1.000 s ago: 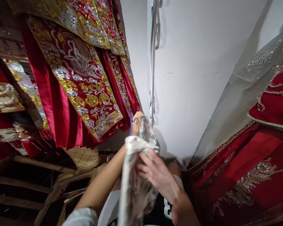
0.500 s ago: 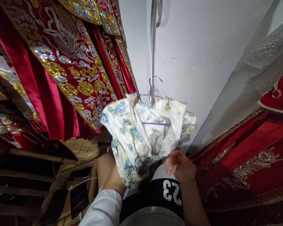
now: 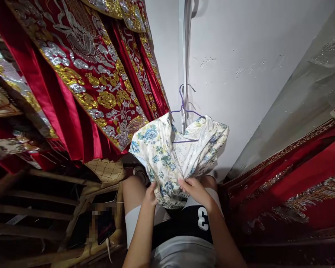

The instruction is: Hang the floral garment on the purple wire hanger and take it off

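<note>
A white garment with a blue floral print (image 3: 174, 156) hangs on a purple wire hanger (image 3: 184, 109), whose hook sits by a metal rail (image 3: 185, 56) on the white wall. My left hand (image 3: 150, 194) pinches the garment's lower edge on the left. Beside it, my right hand (image 3: 194, 190) grips the bunched fabric at the bottom. Both hands are closed on the cloth just above my lap.
Red satin garments with gold and silver embroidery (image 3: 95, 82) hang at the left. More red embroidered cloth (image 3: 290, 175) lies at the right under a clear plastic cover. A woven basket (image 3: 106, 169), wooden slats and a dark phone (image 3: 104, 230) sit at lower left.
My left hand came down from the hanger to the garment's lower edge. The garment now hangs spread from the hanger by the rail instead of being bunched in my hands.
</note>
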The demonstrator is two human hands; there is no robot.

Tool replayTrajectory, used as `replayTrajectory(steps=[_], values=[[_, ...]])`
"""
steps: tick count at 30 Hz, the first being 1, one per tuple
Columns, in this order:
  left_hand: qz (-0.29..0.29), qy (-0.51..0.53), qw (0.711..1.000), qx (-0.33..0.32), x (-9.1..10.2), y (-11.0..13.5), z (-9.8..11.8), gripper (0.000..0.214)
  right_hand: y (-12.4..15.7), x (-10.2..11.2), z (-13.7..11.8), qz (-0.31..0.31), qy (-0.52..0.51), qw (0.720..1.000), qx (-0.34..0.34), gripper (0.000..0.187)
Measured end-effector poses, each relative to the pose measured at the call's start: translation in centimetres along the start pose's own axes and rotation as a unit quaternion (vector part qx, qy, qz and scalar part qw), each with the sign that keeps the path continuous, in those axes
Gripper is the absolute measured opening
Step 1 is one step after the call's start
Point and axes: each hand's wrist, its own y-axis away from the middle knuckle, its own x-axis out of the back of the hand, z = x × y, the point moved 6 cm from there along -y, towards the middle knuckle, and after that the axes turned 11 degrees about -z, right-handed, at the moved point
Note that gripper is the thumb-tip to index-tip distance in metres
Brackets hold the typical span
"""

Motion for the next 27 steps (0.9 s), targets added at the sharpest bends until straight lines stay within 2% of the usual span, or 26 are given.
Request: replayTrajectory(steps=[3, 8, 10, 12, 13, 14, 15, 18, 19, 21, 24, 27], values=[[0.022, 0.084, 0.996, 0.018, 0.3, -0.1, -0.3, 0.058, -0.3, -0.3, -0.8, 0.015, -0.011, 0.999, 0.027, 0.060], [0.192, 0.052, 0.977, -0.082, 1.9, -0.6, -0.2, 0.046, 0.4, 1.0, -0.4, 0.065, -0.015, 0.997, 0.032, 0.056], [0.282, -0.012, 0.950, -0.134, 2.4, 0.0, -0.4, 0.042, 0.5, 1.2, 0.1, 0.065, -0.027, 0.997, 0.029, 0.055], [0.364, -0.116, 0.902, -0.201, 2.1, 1.2, -0.4, 0.040, 0.3, 1.0, 0.5, 0.062, -0.049, 0.996, 0.032, 0.052], [0.381, -0.172, 0.878, -0.235, 1.5, 1.8, -0.4, 0.039, 0.1, 0.8, 0.7, 0.061, -0.057, 0.996, 0.034, 0.051], [0.369, -0.221, 0.865, -0.260, 0.6, 2.0, -0.7, 0.038, -0.1, 0.5, 0.8, 0.060, -0.064, 0.996, 0.035, 0.048], [0.329, -0.253, 0.869, -0.270, -0.4, 1.9, -1.2, 0.036, -0.4, 0.2, 0.9, 0.057, -0.071, 0.995, 0.036, 0.044], [0.154, -0.255, 0.929, -0.221, -3.6, 0.6, -4.0, 0.037, -0.9, -0.8, 0.9, 0.035, -0.102, 0.994, 0.026, 0.029], [0.119, -0.240, 0.943, -0.199, -4.4, 0.3, -4.9, 0.037, -1.0, -1.0, 0.8, 0.020, -0.111, 0.994, 0.017, 0.025], [0.094, -0.231, 0.951, -0.183, -5.1, 0.0, -5.7, 0.029, -1.2, -0.7, 0.0, -0.019, -0.120, 0.993, 0.001, 0.023], [0.073, -0.270, 0.943, -0.183, -5.1, -0.5, -5.3, 0.010, -1.9, 2.3, -3.1, -0.035, -0.153, 0.987, 0.026, 0.024], [0.057, -0.315, 0.932, -0.169, -4.3, -1.1, -5.0, 0.006, -3.2, 7.5, -8.3, 0.041, -0.227, 0.967, 0.107, 0.034]])
